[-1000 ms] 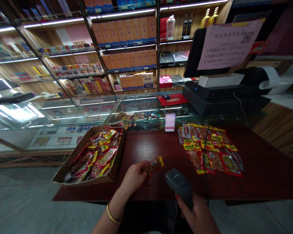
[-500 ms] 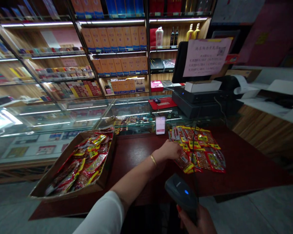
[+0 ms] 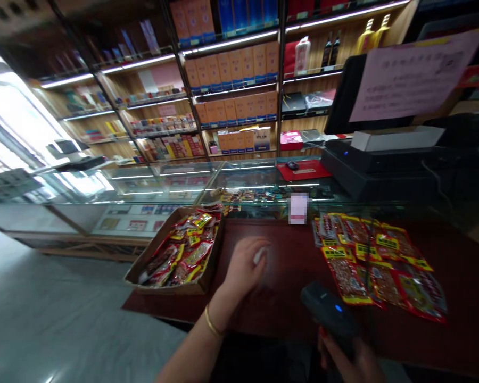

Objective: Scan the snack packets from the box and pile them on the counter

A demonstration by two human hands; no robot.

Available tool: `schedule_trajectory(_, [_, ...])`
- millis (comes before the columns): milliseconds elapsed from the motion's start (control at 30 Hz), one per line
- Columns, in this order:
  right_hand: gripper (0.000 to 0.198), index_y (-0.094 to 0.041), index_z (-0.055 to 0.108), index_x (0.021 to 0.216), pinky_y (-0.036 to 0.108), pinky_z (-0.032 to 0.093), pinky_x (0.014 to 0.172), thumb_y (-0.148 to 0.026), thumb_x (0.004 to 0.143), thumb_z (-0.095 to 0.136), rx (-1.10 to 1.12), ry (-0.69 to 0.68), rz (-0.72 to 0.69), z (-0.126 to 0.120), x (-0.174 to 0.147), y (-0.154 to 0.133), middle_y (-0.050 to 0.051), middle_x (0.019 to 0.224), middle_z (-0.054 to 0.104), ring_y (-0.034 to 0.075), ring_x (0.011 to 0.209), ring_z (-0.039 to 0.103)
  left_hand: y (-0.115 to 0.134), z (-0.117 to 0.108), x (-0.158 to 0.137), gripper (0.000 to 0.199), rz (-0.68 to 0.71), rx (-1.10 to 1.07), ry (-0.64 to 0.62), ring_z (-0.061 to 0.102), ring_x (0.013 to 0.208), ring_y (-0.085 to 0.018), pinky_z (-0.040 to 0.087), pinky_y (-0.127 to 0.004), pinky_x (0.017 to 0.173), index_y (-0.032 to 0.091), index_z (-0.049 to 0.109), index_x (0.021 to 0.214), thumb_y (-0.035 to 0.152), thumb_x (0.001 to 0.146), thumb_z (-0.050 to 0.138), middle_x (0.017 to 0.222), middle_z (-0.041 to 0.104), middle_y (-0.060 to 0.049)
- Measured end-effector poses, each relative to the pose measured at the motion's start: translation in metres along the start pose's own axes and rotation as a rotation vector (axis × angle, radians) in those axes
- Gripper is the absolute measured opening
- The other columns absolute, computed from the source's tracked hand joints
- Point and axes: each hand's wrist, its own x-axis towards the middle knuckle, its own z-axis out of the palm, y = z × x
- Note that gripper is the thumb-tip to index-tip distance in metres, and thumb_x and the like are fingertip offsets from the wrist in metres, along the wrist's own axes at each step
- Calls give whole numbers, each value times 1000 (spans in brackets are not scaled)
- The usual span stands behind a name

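My left hand [image 3: 245, 265], with a gold bangle at the wrist, is above the dark red tabletop [image 3: 239, 229], right of an open cardboard box [image 3: 212, 276] of red and yellow snack packets [image 3: 191, 250]. Its fingers are loosely curved and slightly blurred, with thumb and fingers apart; a pale patch shows between them, and I cannot tell what it is. My right hand [image 3: 349, 359] is wrapped round the handle of a black barcode scanner [image 3: 329, 314] with a lit blue light. Right of the scanner's head, several flat snack packets [image 3: 383, 255] lie in overlapping rows.
A small lit screen [image 3: 298, 208] stands at the table's back edge. Behind it run glass display counters [image 3: 175, 181] and a red mat [image 3: 303, 170] with a mouse. At right stand a monitor with a paper sheet [image 3: 411, 80] and a black cash drawer [image 3: 367, 175]. A dark cord crosses the packets.
My left hand has moved left, off the laid-out packets and toward the box. The view has swung left, and the scanner remains in my right hand.
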Motion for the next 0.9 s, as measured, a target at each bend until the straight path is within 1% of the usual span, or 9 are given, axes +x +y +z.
schedule_trajectory(100, [59, -17, 81, 83, 30, 56, 55, -75, 78, 72, 156, -24, -5, 20, 28, 0, 4, 61, 74, 21, 54, 69, -49, -80, -36, 31, -322, 338, 146, 66, 120, -27, 47, -46, 110, 23, 71, 119, 23, 96, 51, 124, 75, -10])
schedule_trajectory(200, [57, -16, 79, 94, 27, 51, 45, -69, 75, 80, 335, 10, 63, 39, 46, -6, -1, 59, 70, 17, 47, 63, -91, -139, -59, 39, -696, 673, 39, 58, 132, -35, 42, -52, 114, 20, 69, 128, 33, 95, 52, 136, 70, -15])
schedule_trajectory(267, [57, -17, 78, 98, 25, 49, 44, -68, 73, 83, 406, 12, 127, 44, 53, -6, -3, 60, 69, 15, 47, 62, -109, -158, -68, 50, -885, 764, -84, 46, 143, -42, 39, -61, 114, 20, 65, 137, 43, 94, 55, 150, 61, -16])
schedule_trajectory(333, [58, -18, 75, 102, 23, 49, 45, -68, 74, 83, 459, 30, 168, 43, 56, -1, -4, 63, 70, 14, 47, 62, -116, -160, -72, 61, -943, 755, -191, 35, 150, -46, 34, -67, 115, 22, 60, 144, 52, 91, 58, 158, 53, -15])
schedule_trajectory(400, [57, -19, 73, 106, 23, 50, 45, -67, 76, 82, 486, 48, 175, 40, 58, 6, -4, 65, 71, 13, 48, 63, -116, -150, -71, 62, -878, 710, -266, 31, 154, -44, 29, -66, 119, 23, 61, 144, 56, 92, 57, 160, 50, -14])
schedule_trajectory(567, [54, -19, 71, 106, 23, 48, 44, -65, 81, 80, 467, 1, 164, 36, 59, 14, -4, 66, 70, 13, 49, 62, -108, -121, -55, 40, -746, 668, -358, 35, 152, -42, 26, -63, 120, 23, 75, 119, 47, 91, 61, 154, 58, -14])
schedule_trajectory(733, [55, -19, 70, 105, 24, 48, 45, -65, 78, 82, 504, 7, 145, 37, 58, 12, -3, 64, 70, 14, 48, 61, -100, -124, -52, 30, -793, 533, -132, 58, 131, -36, 42, -49, 109, 20, 69, 110, 35, 84, 65, 128, 73, -15])
schedule_trajectory(833, [53, -19, 72, 105, 24, 48, 46, -64, 80, 81, 507, 14, 127, 38, 58, 11, -3, 66, 71, 14, 49, 62, -80, -122, -51, 25, -775, 106, 49, 70, 100, -28, 53, -38, 90, 21, 65, 103, 35, 84, 59, 102, 76, -9])
schedule_trajectory(900, [54, -19, 73, 106, 24, 48, 46, -65, 79, 81, 489, 2, 112, 40, 55, 10, -3, 66, 70, 15, 49, 62, -60, -113, -48, 32, -784, -251, 75, 70, 91, -24, 55, -33, 82, 19, 64, 108, 35, 80, 60, 101, 76, -6])
